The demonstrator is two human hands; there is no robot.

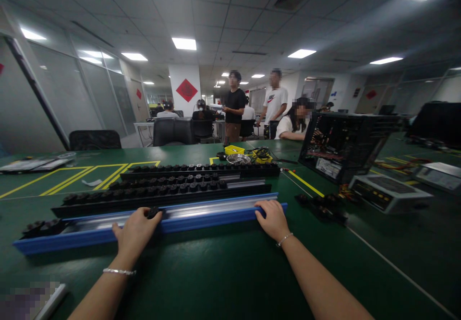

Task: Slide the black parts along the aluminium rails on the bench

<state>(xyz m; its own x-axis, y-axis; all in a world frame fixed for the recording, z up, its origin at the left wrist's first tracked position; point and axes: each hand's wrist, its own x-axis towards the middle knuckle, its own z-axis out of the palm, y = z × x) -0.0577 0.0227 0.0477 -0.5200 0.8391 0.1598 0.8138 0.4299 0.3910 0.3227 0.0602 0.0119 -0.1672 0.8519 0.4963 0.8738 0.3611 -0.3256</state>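
Note:
A long blue rail (212, 220) with a silvery metal channel lies across the table before me. Near its middle, my left hand (137, 229) is closed around a small black wheel piece (154, 211), right at the channel. My right hand (273, 220) grips the rail close to its right end, fingers over the far side and thumb on the near side. Several black wheel pieces (43, 227) sit in the rail's left end. Just behind stand two black rails (173, 193) lined with similar wheels, parallel to the blue one.
Open computer case (345, 142) and power supply unit (391, 193) stand to the right, with loose black parts (322, 207) nearer. Yellow trays (235, 150) and a round metal dish (238, 159) sit behind the rails. A person (293, 123) sits across the green table (201, 272).

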